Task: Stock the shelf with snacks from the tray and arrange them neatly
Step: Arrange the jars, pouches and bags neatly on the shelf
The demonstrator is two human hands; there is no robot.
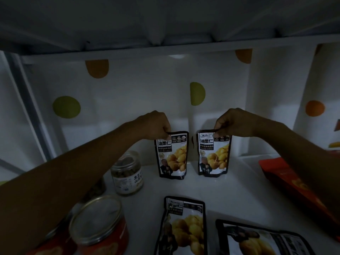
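Two black-and-white chestnut snack pouches stand upright side by side near the back of the white shelf. My left hand pinches the top left corner of the left pouch. The top edge of the right pouch is pinched by my right hand. Two more pouches of the same kind lie flat nearer to me, one in the middle and one at the lower right.
A clear jar of dark snacks stands left of the pouches. A red tin with a clear lid sits at the lower left. A red packet lies along the right side. A dotted white wall backs the shelf, and another shelf board hangs overhead.
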